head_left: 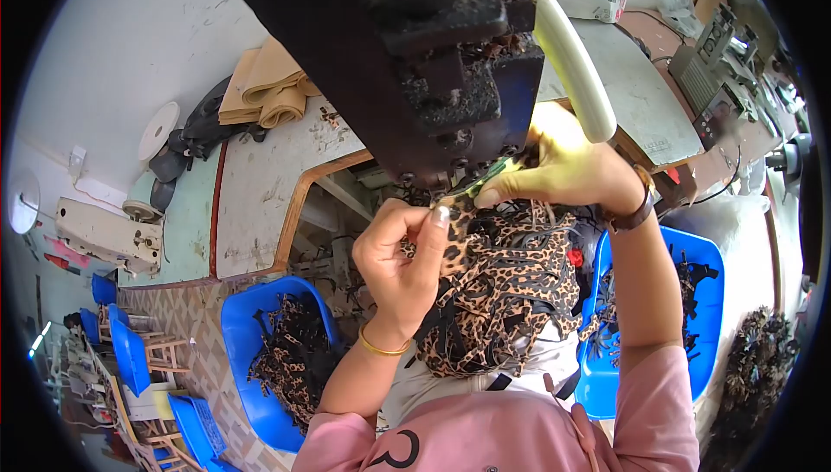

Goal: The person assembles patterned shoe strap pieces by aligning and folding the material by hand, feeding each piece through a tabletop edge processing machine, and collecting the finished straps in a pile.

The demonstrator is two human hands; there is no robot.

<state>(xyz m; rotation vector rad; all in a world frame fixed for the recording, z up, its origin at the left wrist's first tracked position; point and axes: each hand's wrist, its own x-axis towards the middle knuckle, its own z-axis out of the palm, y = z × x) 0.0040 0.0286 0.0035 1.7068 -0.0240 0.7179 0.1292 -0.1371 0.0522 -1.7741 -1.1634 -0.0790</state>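
Note:
Below the head of a dark machine (459, 108), both my hands meet at a small leopard-print fabric piece (454, 251). My left hand (398, 255) pinches the piece between thumb and fingers. My right hand (558, 173), lit yellow by the lamp, pinches its upper edge right beside the machine's lower end. A dark strip runs along that edge; its detail is hidden by the machine and my fingers. On my lap lies a large heap of leopard-print straps and pieces with black bands (519, 290).
Blue bins (238, 342) of similar straps stand on both sides of me. A white lamp tube (574, 69) hangs close above my right hand. The worktable (268, 186) has a cut-out edge at left, with folded brown material (268, 82) on it.

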